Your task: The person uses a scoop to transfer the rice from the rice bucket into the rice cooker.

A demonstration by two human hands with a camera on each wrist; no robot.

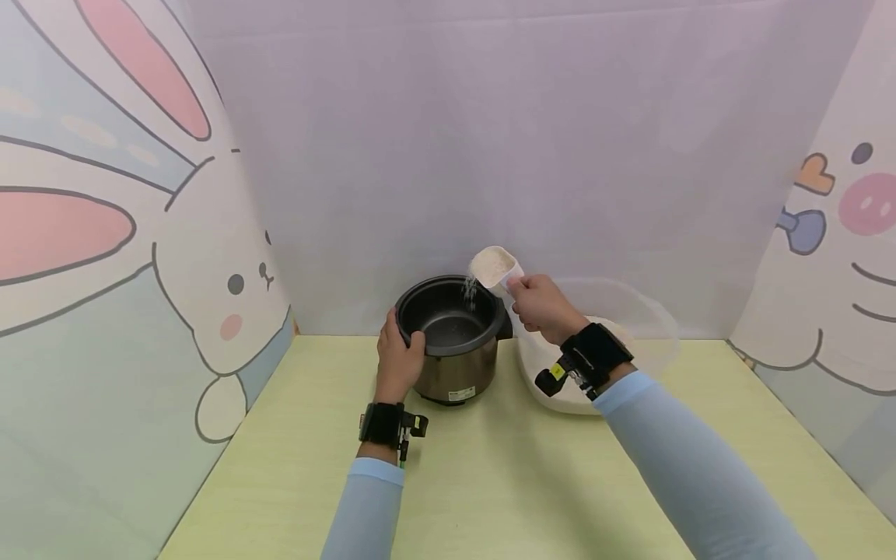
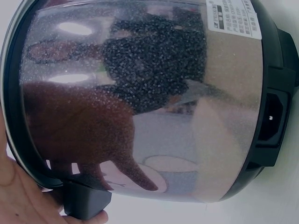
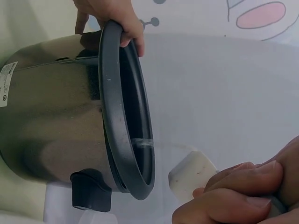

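Observation:
My right hand [image 1: 549,307] pinches the handle of a white measuring scoop [image 1: 509,268], tilted over the rim of a rice cooker [image 1: 458,373]. White rice [image 1: 490,266] fills the scoop, and a thin stream of grains falls into the cooker's dark inside. In the right wrist view the scoop [image 3: 192,176] leans toward the cooker's opening. My left hand [image 1: 399,358] grips the cooker's left rim, thumb over the edge. The left wrist view has this hand [image 2: 23,196] round the black side handle [image 2: 86,199], close to the shiny brown body [image 2: 163,140].
A round white container [image 1: 560,400] stands right of the cooker, partly behind my right wrist, with a clear lid [image 1: 658,311] raised behind it. All stand on a pale yellow-green table [image 1: 448,482]. A cartoon-printed curtain [image 1: 448,155] closes off the back and sides.

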